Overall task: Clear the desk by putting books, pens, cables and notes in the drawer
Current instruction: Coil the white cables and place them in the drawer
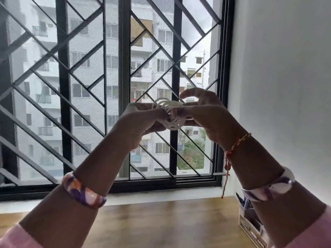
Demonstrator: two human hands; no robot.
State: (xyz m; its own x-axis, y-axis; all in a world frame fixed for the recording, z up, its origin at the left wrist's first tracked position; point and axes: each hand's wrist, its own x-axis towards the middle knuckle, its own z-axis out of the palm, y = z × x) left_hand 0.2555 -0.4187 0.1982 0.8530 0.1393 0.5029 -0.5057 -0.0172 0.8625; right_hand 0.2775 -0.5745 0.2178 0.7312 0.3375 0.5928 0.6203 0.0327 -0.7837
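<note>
Both hands gripping coiled white cable (170, 114) at frame centre, raised before barred window (123, 68). Left hand (141, 122) fingers curling round coil's left side; right hand (206, 113) pinching right side, index finger lifting. Wooden desk (161, 221) lying below; pen box (250, 224) sitting lower right.

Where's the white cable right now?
In the head view the coiled white cable is held up between the left hand and right hand, in front of the window grille.
</note>
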